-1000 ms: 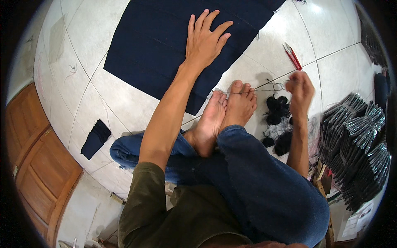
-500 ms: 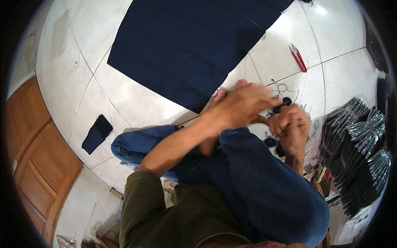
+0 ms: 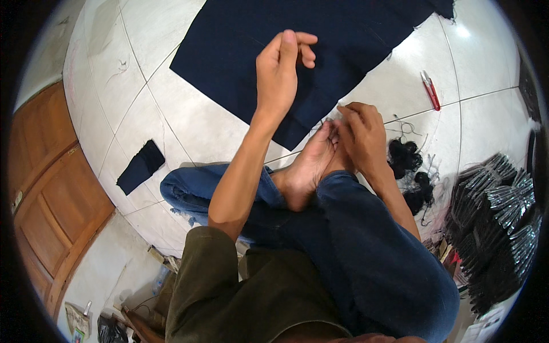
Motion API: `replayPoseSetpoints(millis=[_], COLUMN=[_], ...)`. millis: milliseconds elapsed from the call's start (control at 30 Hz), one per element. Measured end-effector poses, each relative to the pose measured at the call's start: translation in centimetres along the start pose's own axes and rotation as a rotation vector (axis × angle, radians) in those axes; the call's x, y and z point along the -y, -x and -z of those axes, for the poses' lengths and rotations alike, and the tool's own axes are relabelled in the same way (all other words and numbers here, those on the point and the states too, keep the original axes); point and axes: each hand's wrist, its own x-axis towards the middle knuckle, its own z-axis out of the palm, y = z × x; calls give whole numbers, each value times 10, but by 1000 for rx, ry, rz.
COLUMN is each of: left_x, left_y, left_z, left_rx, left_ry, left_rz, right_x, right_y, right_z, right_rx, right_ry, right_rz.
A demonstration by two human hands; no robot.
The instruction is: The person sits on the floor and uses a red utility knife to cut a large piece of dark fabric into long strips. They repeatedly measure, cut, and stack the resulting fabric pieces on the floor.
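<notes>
Pale floor tiles carry a wide navy cloth, spread out just beyond the feet. Above it, the left hand is loosely curled; whether it pinches anything, I cannot tell. Near the cloth's corner, the right hand bends its fingers over the toes, its grip likewise unclear. Good handling probably means keeping the cloth flat and the black thread tangles, right of the feet, from snagging. Red-handled snips, farther out, seem best left within reach.
</notes>
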Motion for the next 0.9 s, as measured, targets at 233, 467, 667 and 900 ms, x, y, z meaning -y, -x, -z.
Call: replayPoseSetpoints(millis=[233, 467, 667, 900], left_x=[-2, 2, 14, 72], left_y=[-15, -19, 2, 13], left_z=[-2, 0, -11, -20], left_rx=[83, 171, 429, 480], left_ry=[309, 223, -38, -345], left_rz=[80, -3, 33, -472], right_x=[2, -12, -9, -38], right_y=[-53, -42, -41, -60], right_z=[-45, -31, 20, 55], right_rx=[-36, -9, 512, 385], right_ry=[118, 177, -825, -1382], right_rz=[146, 24, -748, -908])
